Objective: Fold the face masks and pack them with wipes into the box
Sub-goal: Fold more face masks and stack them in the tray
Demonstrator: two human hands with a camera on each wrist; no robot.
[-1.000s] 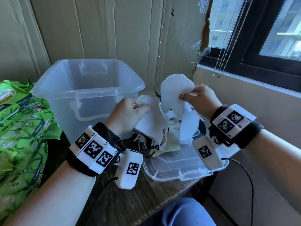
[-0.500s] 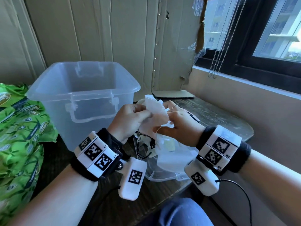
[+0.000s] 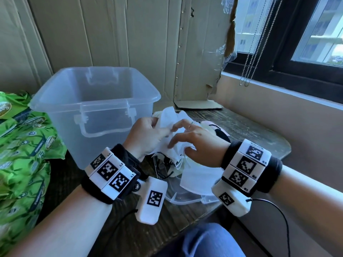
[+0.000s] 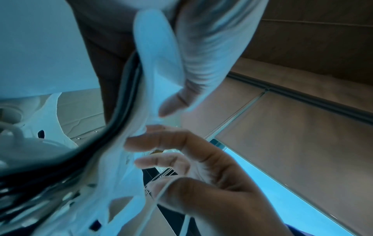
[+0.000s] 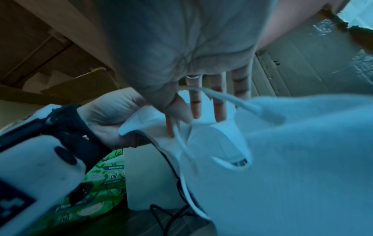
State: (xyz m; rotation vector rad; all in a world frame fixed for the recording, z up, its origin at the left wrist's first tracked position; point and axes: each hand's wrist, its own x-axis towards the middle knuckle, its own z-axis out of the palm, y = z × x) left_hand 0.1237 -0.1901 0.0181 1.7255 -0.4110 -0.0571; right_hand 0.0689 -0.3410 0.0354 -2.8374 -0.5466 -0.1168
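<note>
Both hands meet at frame centre, left hand (image 3: 146, 135) gripping a crumpled white face mask (image 3: 169, 120), right hand (image 3: 199, 143) loosely spread on it, beside the bare clear plastic box (image 3: 96, 106); masks beneath lie jumbled, indistinct.

Both forearms reach in from six o'clock, hands meeting. Left hand (image 3: 146, 136) is curled, pinching; right hand (image 3: 199, 143) spreads its fingers (image 3: 179, 125) toward nine o'clock.

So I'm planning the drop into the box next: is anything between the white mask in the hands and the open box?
Nothing visible blocks it. The left hand grips the white mask just right of the clear box, whose top is open with no lid on it. The right hand only touches the mask from the far side.
</note>
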